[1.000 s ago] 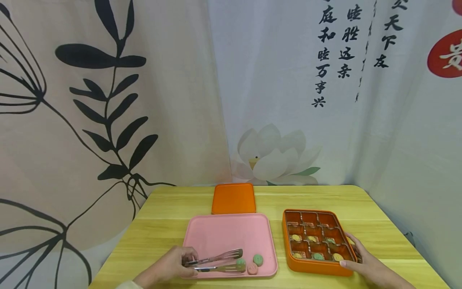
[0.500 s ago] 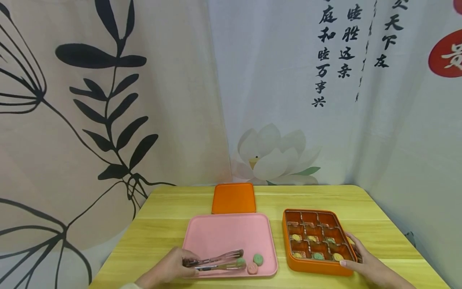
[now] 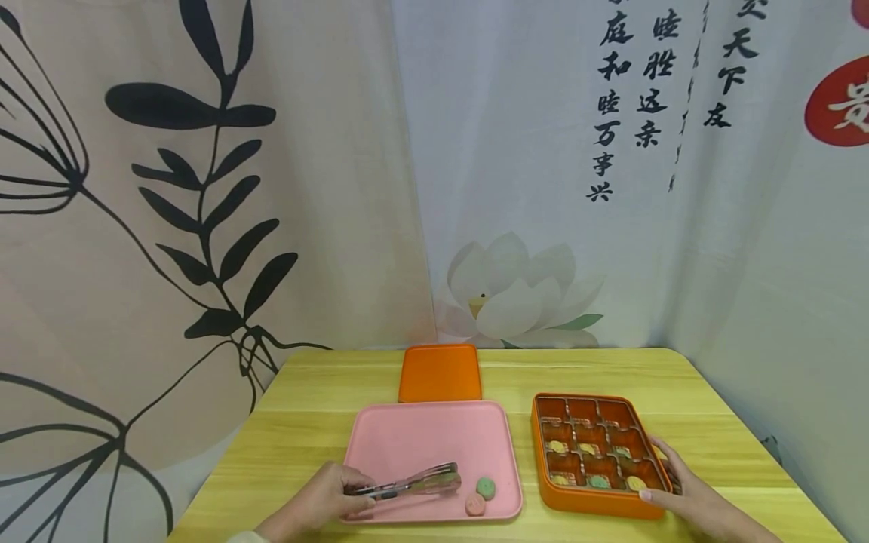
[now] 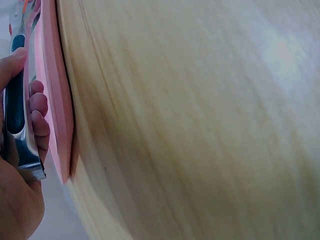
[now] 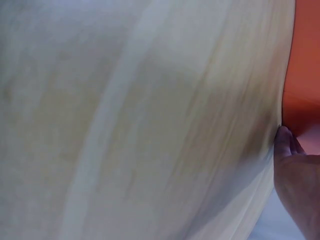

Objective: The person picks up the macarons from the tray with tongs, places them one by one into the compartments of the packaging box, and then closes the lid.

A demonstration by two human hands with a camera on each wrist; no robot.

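My left hand (image 3: 319, 496) grips metal tongs (image 3: 407, 484) with dark handle pads (image 4: 16, 102), low over the front of the pink tray (image 3: 428, 434). Their arms stand close together, and a green tint shows at the tips, where a green flower-shaped piece was visible before; its outline is now hidden. Just right of the tips lie another green piece (image 3: 485, 488) and a pink piece (image 3: 475, 504). At the right, my right hand (image 3: 692, 494) holds the front right corner of an orange box (image 3: 597, 505), thumb at the front. Yellow and green pieces sit in several of its clear compartments.
Behind the tray lies a flat orange lid (image 3: 440, 373). All this stands on a wooden table (image 3: 305, 422), with a printed curtain (image 3: 353, 188) hanging behind it. A strip of bare wood separates tray and box.
The tong arms have come together at the green piece, which has dropped from sight between them. My right hand and the box have stayed in place.
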